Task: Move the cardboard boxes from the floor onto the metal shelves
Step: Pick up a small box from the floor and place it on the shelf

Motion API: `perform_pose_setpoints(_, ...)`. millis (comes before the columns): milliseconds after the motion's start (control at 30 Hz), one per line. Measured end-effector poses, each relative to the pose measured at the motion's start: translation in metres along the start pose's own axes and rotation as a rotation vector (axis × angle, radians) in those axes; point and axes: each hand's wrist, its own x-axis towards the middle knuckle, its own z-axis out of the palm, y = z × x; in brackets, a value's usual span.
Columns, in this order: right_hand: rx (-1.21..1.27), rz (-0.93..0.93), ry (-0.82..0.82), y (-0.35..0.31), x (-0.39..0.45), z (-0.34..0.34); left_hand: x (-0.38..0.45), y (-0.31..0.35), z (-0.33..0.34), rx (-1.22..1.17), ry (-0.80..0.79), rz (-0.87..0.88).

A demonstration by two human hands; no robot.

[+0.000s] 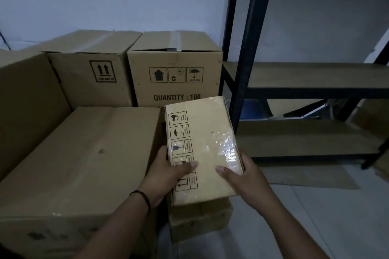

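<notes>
At the far left edge a tall box [23, 99] fills the frame's side, and below it a big flat box [80, 166] with a taped seam spreads across the lower left. Behind these, in the upper left, stands an arrows box [92, 69] printed "THIS WAY UP", and just beside it a quantity box [174, 73] marked "QUANTITY : 100" with house, sun and umbrella signs. At centre a small box [202, 147] is held up off the floor, pale tan, tilted toward the camera, with a column of black handling symbols down its left side and shiny clear tape wrinkled near its right edge. The left hand [170, 174], a dark band on its wrist, clasps the box's left edge with the thumb lying across the top. The right hand [244, 176] grips the right lower corner, thumb on top too. Under the held box sits a low box [200, 221] on the floor. At right stands the shelf [305, 75], dark-framed with brown boards.
</notes>
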Motion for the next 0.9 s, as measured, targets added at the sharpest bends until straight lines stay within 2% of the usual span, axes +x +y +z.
perform_pose_setpoints(333, -0.222, 0.102, 0.059, 0.073, -0.016, 0.006, -0.017, -0.063, 0.022, 0.301, 0.023, 0.043)
perform_pose_setpoints(467, -0.161, 0.109, 0.069, 0.073, -0.018, 0.010, -0.024, -0.079, 0.022, 0.342, 0.052, 0.020)
perform_pose_setpoints(567, -0.064, 0.157, 0.105, 0.060, -0.014, 0.008, -0.029, -0.073, 0.023, 0.141, 0.049, -0.042)
perform_pose_setpoints(633, 0.037, 0.206, 0.135, 0.051, -0.009, 0.002, -0.030, -0.059, 0.027, -0.119, 0.009, -0.182)
perform_pose_setpoints(700, 0.122, 0.247, 0.129, 0.044, -0.004, -0.005, -0.029, -0.043, 0.028, -0.282, -0.026, -0.292)
perform_pose_setpoints(800, 0.241, 0.300, 0.133, 0.030, 0.000, -0.011, -0.026, -0.025, 0.035, -0.322, -0.075, -0.312)
perform_pose_setpoints(900, 0.182, 0.353, 0.106, 0.033, 0.003, -0.013, -0.021, -0.022, 0.040, -0.284, -0.132, -0.300)
